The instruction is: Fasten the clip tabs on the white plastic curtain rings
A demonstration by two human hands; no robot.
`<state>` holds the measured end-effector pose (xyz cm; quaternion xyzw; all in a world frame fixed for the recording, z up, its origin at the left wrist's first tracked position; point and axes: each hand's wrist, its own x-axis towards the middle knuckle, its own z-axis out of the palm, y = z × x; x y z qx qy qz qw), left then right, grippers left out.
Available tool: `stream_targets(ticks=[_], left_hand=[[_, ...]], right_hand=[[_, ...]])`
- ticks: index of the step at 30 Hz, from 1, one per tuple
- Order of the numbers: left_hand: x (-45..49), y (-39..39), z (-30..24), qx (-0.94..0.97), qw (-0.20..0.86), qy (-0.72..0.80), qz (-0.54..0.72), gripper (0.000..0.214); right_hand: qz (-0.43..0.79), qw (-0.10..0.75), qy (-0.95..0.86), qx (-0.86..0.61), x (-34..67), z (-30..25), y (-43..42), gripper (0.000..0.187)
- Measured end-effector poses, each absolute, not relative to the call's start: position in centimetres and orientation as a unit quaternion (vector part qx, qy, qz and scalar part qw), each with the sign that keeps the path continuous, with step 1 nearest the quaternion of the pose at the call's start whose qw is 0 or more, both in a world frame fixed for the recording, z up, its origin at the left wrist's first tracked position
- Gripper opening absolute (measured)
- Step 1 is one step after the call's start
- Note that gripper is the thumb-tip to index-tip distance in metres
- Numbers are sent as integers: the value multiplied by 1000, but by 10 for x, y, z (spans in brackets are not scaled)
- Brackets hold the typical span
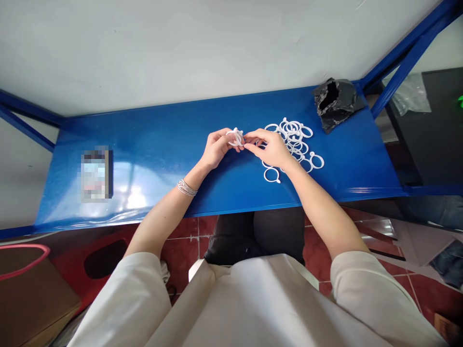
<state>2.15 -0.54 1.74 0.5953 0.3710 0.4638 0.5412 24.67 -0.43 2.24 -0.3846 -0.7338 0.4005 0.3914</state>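
Note:
My left hand (216,148) is closed around a small bunch of white plastic rings (237,137), held just above the blue shelf (152,144). My right hand (272,147) meets it from the right, its fingertips pinching the same bunch. A pile of several loose white rings (298,140) lies on the shelf just behind and to the right of my right hand. One single ring (271,175) lies nearer the front edge, beside my right wrist. A silver bracelet (186,187) sits on my left wrist.
A crumpled black plastic bag (334,102) stands open at the shelf's back right corner. A blurred phone-like object (96,174) lies at the left end. White wall behind, blue frame struts at both sides, a cardboard box (32,294) on the floor at lower left.

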Motion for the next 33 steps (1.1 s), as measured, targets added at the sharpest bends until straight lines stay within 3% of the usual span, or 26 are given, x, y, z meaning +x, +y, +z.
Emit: stream_targets(ticks=[5, 10, 13, 18, 23, 29, 33], left_hand=[[-10, 8, 22, 647, 421, 465, 434, 66], [-78, 24, 31, 715, 359, 557, 223, 52], [-115, 27, 37, 733, 284, 588, 187, 48], [-136, 20, 57, 687, 179, 689, 146, 48], [-124, 9, 77, 638, 130, 757, 54, 28], [-110, 6, 77, 642, 56, 745, 172, 39], [-105, 16, 57, 686, 77, 676, 256, 29]], right_hand=[[358, 403, -737, -408, 252, 28, -1, 21], [330, 407, -736, -428, 259, 31, 2, 16], [317, 414, -735, -434, 261, 30, 4, 14], [310, 414, -724, -456, 263, 27, 6, 18], [297, 418, -717, -472, 265, 26, 8, 24], [274, 407, -731, -474, 275, 25, 13, 20], [246, 342, -768, -482, 284, 25, 15, 18]])
